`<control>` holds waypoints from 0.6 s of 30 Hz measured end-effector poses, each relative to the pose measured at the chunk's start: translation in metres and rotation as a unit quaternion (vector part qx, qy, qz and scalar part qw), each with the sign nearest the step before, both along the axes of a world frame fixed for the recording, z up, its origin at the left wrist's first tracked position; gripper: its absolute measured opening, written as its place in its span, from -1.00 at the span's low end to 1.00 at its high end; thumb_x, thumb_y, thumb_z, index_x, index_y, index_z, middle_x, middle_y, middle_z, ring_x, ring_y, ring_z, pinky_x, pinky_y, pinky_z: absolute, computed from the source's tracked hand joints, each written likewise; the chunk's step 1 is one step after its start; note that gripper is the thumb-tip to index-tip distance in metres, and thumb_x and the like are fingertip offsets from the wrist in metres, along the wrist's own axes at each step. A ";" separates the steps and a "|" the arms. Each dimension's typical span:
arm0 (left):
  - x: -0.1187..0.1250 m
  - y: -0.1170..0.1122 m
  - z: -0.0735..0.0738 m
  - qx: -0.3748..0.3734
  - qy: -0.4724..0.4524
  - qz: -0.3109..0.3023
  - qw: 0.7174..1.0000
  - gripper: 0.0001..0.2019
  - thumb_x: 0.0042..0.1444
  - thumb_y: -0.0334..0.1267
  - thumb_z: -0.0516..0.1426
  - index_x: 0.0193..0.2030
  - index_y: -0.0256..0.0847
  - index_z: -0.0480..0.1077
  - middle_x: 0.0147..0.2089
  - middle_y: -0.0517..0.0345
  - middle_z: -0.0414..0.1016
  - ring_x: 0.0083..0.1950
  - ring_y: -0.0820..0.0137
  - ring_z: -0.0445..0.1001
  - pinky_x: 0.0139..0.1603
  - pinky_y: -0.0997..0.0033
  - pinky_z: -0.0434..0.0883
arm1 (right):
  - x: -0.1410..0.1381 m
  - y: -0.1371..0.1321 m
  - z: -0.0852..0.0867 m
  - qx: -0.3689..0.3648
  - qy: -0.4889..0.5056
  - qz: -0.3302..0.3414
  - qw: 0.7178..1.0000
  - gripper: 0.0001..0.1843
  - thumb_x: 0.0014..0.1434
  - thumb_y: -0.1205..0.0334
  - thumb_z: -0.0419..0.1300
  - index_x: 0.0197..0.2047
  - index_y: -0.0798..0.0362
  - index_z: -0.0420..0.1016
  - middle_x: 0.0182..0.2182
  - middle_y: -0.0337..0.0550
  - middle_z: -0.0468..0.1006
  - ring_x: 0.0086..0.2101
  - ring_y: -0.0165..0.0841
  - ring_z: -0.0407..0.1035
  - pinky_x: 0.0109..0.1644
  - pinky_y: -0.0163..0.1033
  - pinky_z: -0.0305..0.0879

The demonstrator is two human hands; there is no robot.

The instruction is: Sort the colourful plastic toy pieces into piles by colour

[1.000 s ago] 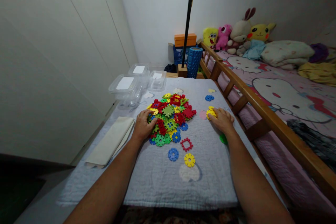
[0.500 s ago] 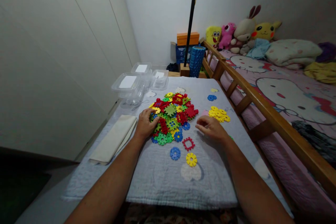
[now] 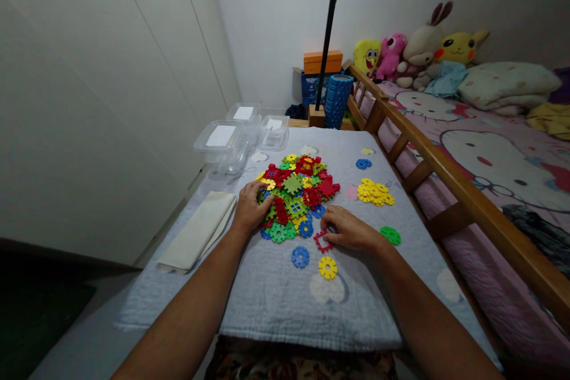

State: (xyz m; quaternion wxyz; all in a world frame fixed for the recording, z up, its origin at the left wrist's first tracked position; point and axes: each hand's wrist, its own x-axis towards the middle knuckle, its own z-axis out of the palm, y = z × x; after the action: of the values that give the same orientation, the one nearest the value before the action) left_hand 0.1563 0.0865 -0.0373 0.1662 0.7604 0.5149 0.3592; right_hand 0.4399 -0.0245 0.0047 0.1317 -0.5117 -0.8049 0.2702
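Note:
My left hand (image 3: 250, 206) lies on the left side of a mixed pile of plastic interlocking pieces (image 3: 293, 185), its fingers and thumb spread. The pile holds red, green, yellow and blue pieces, some square and some round with notched rims. At its near right, my right hand (image 3: 351, 228) has thumb and index finger bent onto a red square frame piece (image 3: 319, 244), which lies flat on the cloth. Fingers cover its right and upper part. Close by are a blue notched disc (image 3: 300, 257) and a yellow notched disc (image 3: 328, 268).
Yellow discs (image 3: 374, 192) form a small heap on the right, between a blue piece (image 3: 363, 164) and green pieces (image 3: 390, 235). Clear lidded boxes (image 3: 220, 135) stand back left, near a folded beige cloth (image 3: 198, 231). A wooden bed rail (image 3: 418, 154) runs along the right.
My right hand has moved left and nearer to me, from beside the pile onto the red frame piece. The green pieces at right are uncovered. My left hand stays on the pile.

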 end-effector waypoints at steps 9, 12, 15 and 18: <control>0.000 0.000 -0.002 0.000 -0.001 -0.003 1.000 -0.71 0.15 -0.11 0.16 -0.03 -0.16 0.43 0.09 -0.05 0.46 0.18 0.13 0.41 0.29 0.05 0.32 | 0.005 0.002 -0.005 -0.056 0.084 -0.068 0.993 -0.83 0.00 0.46 0.16 -0.41 0.02 0.27 -0.45 -0.29 0.37 -0.41 -0.42 0.22 -0.34 -0.31 0.08; 0.000 0.000 -0.002 0.000 -0.003 -0.002 1.000 -0.71 0.15 -0.12 0.16 -0.02 -0.16 0.42 0.09 -0.05 0.47 0.19 0.12 0.40 0.31 0.02 0.31 | 0.008 0.004 -0.007 -0.079 0.122 -0.076 0.986 -0.88 0.05 0.44 0.15 -0.35 0.04 0.35 -0.46 -0.31 0.37 -0.43 -0.44 0.22 -0.37 -0.32 0.08; 0.001 0.000 -0.003 -0.007 -0.015 0.019 1.000 -0.62 0.15 -0.12 0.16 0.10 -0.15 0.37 0.15 -0.06 0.44 0.23 0.11 0.38 0.33 0.00 0.30 | 0.010 0.005 -0.007 -0.088 0.122 -0.071 0.986 -0.87 0.08 0.43 0.16 -0.29 0.05 0.44 -0.46 -0.30 0.39 -0.43 -0.44 0.23 -0.37 -0.33 0.09; 0.005 0.001 -0.006 -0.022 -0.033 0.054 0.998 -0.50 0.19 -0.09 0.12 0.24 -0.17 0.26 0.24 -0.12 0.38 0.30 0.10 0.34 0.37 -0.02 0.27 | 0.013 0.007 -0.001 -0.106 0.111 -0.051 0.987 -0.93 0.08 0.40 0.17 -0.34 0.06 0.44 -0.47 -0.30 0.39 -0.44 -0.44 0.23 -0.37 -0.33 0.09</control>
State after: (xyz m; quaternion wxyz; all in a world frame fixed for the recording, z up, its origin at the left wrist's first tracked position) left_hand 0.1609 0.0879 -0.0430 0.1804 0.7153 0.5571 0.3814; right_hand 0.4531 -0.0176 0.0038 0.1792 -0.5300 -0.7249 0.4018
